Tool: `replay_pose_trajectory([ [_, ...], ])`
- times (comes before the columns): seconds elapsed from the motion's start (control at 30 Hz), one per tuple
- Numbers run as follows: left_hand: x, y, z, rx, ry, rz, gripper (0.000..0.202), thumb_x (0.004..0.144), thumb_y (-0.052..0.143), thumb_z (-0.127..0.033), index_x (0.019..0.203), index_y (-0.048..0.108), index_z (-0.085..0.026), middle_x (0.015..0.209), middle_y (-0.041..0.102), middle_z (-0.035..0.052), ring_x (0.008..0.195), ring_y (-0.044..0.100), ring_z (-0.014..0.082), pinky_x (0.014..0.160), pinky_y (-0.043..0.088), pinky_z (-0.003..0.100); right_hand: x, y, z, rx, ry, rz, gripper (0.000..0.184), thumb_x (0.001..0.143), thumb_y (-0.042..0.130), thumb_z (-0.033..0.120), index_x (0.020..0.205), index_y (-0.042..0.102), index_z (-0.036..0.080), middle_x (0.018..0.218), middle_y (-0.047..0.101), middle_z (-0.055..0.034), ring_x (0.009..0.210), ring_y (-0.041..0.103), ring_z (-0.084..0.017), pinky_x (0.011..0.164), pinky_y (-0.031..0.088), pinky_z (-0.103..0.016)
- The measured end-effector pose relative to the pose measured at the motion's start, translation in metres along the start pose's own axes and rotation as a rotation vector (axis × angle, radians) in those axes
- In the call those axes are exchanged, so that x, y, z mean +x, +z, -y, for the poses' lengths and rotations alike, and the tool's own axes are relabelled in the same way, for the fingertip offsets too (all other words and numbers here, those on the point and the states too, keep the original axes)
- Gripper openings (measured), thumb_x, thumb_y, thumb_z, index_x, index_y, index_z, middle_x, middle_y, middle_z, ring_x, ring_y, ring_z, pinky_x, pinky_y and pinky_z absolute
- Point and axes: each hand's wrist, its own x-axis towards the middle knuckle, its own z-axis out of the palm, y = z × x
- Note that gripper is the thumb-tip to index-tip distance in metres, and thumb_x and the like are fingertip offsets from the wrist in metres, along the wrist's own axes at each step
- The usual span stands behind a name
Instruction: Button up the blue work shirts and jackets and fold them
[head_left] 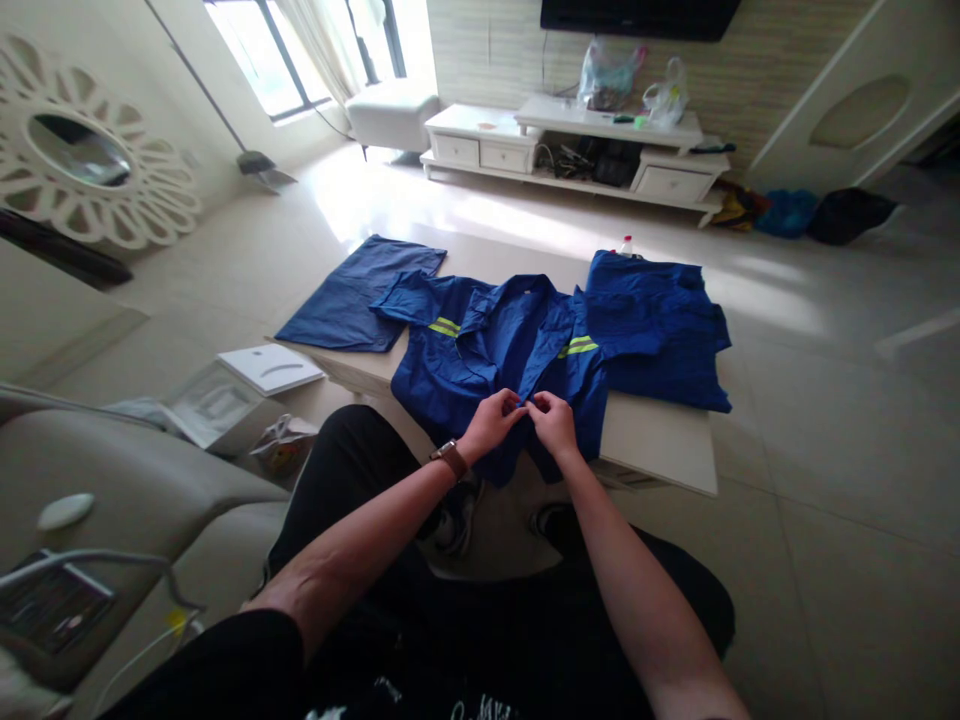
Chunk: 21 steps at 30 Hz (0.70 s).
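A blue work jacket [480, 350] with yellow-green reflective stripes lies spread on a low white table [660, 445], its hem hanging over the near edge. My left hand [491, 422], with a brown-strapped watch on the wrist, and my right hand [553, 420] meet at the jacket's front opening. Both pinch the front edges of the cloth close together. To the left lies a flat dark blue garment [352, 300], and to the right a folded blue garment [652, 325].
A beige sofa [112, 480] stands at my left with a phone and cable on it. An open white box [240, 390] sits on the floor beside the table. A white TV cabinet [570, 150] with plastic bags lines the far wall.
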Motion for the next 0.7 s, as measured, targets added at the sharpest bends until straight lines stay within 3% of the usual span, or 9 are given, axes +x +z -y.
replay_pose_trajectory([
  [0.1, 0.007, 0.003, 0.007, -0.13, -0.18, -0.017, 0.014, 0.086, 0.065, -0.028, 0.08, 0.066, -0.017, 0.071, 0.061, -0.0012, 0.068, 0.052, 0.0128, 0.066, 0.042, 0.025, 0.005, -0.006, -0.002, 0.014, 0.075, -0.001, 0.021, 0.075, 0.068, 0.04, 0.073, 0.064, 0.02, 0.071, 0.068, -0.0037, 0.068, 0.061, -0.02, 0.067, 0.045, -0.03],
  [0.2, 0.012, 0.004, 0.018, -0.21, -0.301, -0.068, 0.016, 0.086, 0.06, -0.029, 0.077, 0.063, -0.016, 0.065, 0.055, -0.0032, 0.061, 0.049, 0.0113, 0.06, 0.04, 0.024, 0.009, -0.018, -0.002, -0.092, 0.1, -0.088, 0.013, 0.074, 0.067, 0.031, 0.08, 0.062, 0.02, 0.071, 0.066, -0.0021, 0.067, 0.06, -0.019, 0.069, 0.046, -0.031],
  [0.3, 0.012, 0.004, 0.023, -0.255, -0.281, -0.014, 0.018, 0.085, 0.063, -0.034, 0.08, 0.064, -0.016, 0.064, 0.054, -0.0043, 0.058, 0.048, 0.0105, 0.057, 0.039, 0.022, 0.008, -0.025, 0.003, -0.214, -0.071, -0.164, 0.016, 0.073, 0.063, 0.022, 0.089, 0.059, 0.021, 0.084, 0.065, -0.0041, 0.078, 0.06, -0.02, 0.076, 0.047, -0.032],
  [0.37, 0.01, 0.005, 0.022, -0.305, -0.259, 0.015, 0.021, 0.083, 0.066, -0.036, 0.08, 0.064, -0.016, 0.064, 0.054, -0.0042, 0.059, 0.049, 0.0104, 0.056, 0.04, 0.022, 0.005, -0.023, 0.008, -0.242, -0.211, -0.105, 0.008, 0.077, 0.061, 0.023, 0.085, 0.057, 0.021, 0.088, 0.064, -0.0053, 0.081, 0.059, -0.02, 0.078, 0.047, -0.032],
  [0.43, 0.008, 0.006, 0.019, -0.375, -0.266, 0.03, 0.017, 0.081, 0.065, -0.032, 0.08, 0.066, -0.015, 0.067, 0.057, -0.0028, 0.061, 0.051, 0.0108, 0.057, 0.042, 0.022, 0.001, -0.015, 0.011, -0.217, -0.252, 0.014, 0.008, 0.08, 0.061, 0.029, 0.08, 0.057, 0.021, 0.085, 0.062, -0.0043, 0.078, 0.057, -0.019, 0.075, 0.046, -0.031],
  [0.5, 0.005, 0.007, 0.014, -0.446, -0.29, 0.045, 0.012, 0.078, 0.061, -0.022, 0.082, 0.069, -0.015, 0.072, 0.063, -0.0009, 0.064, 0.056, 0.0109, 0.061, 0.046, 0.021, -0.003, -0.006, 0.013, -0.188, -0.195, 0.087, 0.015, 0.079, 0.065, 0.035, 0.079, 0.059, 0.021, 0.082, 0.062, -0.0031, 0.074, 0.056, -0.018, 0.071, 0.045, -0.03],
  [0.57, 0.002, 0.007, 0.01, -0.512, -0.305, 0.078, 0.023, 0.072, 0.057, -0.012, 0.088, 0.072, -0.014, 0.08, 0.068, 0.0011, 0.069, 0.062, 0.0114, 0.068, 0.051, 0.022, -0.005, 0.0, 0.012, -0.168, -0.098, 0.098, 0.02, 0.076, 0.068, 0.039, 0.079, 0.06, 0.021, 0.08, 0.063, -0.0024, 0.072, 0.056, -0.017, 0.069, 0.044, -0.029],
  [0.7, -0.003, 0.0, 0.012, -0.543, -0.333, 0.106, 0.034, 0.068, 0.055, -0.008, 0.096, 0.074, -0.015, 0.097, 0.074, 0.0053, 0.08, 0.07, 0.0152, 0.078, 0.057, 0.028, -0.005, 0.001, 0.007, -0.128, 0.015, 0.093, 0.009, 0.07, 0.064, 0.027, 0.076, 0.06, 0.021, 0.07, 0.062, 0.0007, 0.066, 0.056, -0.016, 0.066, 0.042, -0.027],
])
